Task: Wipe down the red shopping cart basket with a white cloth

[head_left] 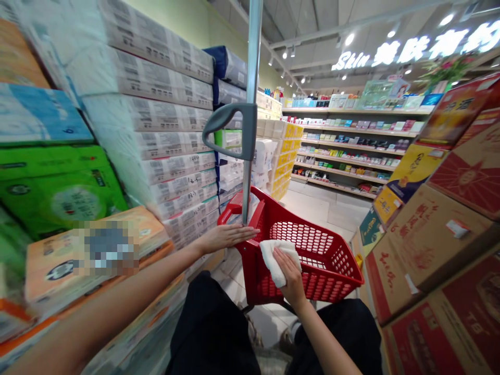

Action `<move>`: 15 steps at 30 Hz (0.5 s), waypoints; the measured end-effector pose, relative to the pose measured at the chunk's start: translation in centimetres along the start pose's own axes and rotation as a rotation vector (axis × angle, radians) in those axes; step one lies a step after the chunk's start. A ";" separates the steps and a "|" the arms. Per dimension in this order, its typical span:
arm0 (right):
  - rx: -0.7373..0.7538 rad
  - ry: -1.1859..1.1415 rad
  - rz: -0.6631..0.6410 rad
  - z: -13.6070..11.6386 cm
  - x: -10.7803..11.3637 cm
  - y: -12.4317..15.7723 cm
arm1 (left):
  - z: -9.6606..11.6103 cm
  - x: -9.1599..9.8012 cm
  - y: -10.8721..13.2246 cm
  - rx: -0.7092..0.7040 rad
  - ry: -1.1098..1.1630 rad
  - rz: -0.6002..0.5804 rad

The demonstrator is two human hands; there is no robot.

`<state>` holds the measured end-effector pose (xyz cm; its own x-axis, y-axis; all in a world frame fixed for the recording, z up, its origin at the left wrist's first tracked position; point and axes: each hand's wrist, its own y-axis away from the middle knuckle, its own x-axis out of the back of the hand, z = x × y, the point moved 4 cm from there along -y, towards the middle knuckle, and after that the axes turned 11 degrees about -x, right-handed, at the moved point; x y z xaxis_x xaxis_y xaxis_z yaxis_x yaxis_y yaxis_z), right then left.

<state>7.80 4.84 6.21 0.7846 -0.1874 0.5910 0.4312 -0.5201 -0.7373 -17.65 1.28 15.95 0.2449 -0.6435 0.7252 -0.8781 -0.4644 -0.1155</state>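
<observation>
A red plastic shopping basket (332,281) with perforated walls stands between my knees. My right hand (288,268) presses a white cloth (270,255) against the near wall and rim of the basket, fingers laid over the cloth. On the basket's left end, beside the foot of a metal pole, my left hand (230,235) lies flat with its fingers stretched out. The silver pole (247,192) rises from that end and carries a grey loop handle (222,120). Nothing shows inside the basket where its inner walls are visible.
Wrapped packs (183,109) are stacked high on the left, with orange and green packs (58,192) nearer me. Cardboard cartons (429,234) line the right side closely. Shelves of small boxed goods (351,125) stand at the back, beyond a pale tiled floor (312,200).
</observation>
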 end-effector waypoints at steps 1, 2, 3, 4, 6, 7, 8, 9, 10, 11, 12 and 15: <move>0.000 0.004 0.005 0.0 0.0 0.1 | -0.1 0.0 0.0 0.003 0.018 -0.006; -0.001 0.006 0.009 0.0 0.0 0.2 | -0.1 0.0 0.0 0.005 0.039 -0.005; -0.006 0.003 0.006 0.0 0.0 0.3 | -0.2 -0.1 0.0 0.010 0.060 -0.001; -0.013 -0.007 0.000 0.1 0.0 0.3 | -0.2 -0.1 0.0 0.016 0.076 0.009; -0.032 -0.056 -0.028 0.0 0.2 0.1 | -0.2 -0.1 0.0 0.029 0.092 0.033; -0.050 -0.102 -0.040 0.0 0.5 -0.4 | -0.3 -0.1 0.0 0.036 0.095 0.040; -0.083 -0.165 -0.040 0.0 0.8 -1.1 | -0.3 -0.2 0.1 0.041 0.096 0.051; -0.136 -0.243 -0.022 0.1 1.3 -2.1 | -0.3 -0.2 0.1 0.044 0.097 0.064; -0.204 -0.323 0.010 0.2 2.0 -3.4 | -0.3 -0.3 0.0 0.044 0.096 0.081; -0.278 -0.400 0.053 0.3 2.8 -5.0 | -0.2 -0.3 0.0 0.042 0.094 0.105; -0.355 -0.464 0.110 0.3 3.7 -6.9 | -0.2 -0.3 0.0 0.040 0.092 0.137; -0.340 -0.477 0.203 -1.6 6.9 -13.7 | -0.2 -0.3 -0.1 0.045 0.114 0.180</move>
<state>6.58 9.37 20.94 0.9826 0.0420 0.1809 0.1481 -0.7646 -0.6273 -17.75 1.65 15.88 0.0354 -0.6471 0.7615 -0.8837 -0.3762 -0.2785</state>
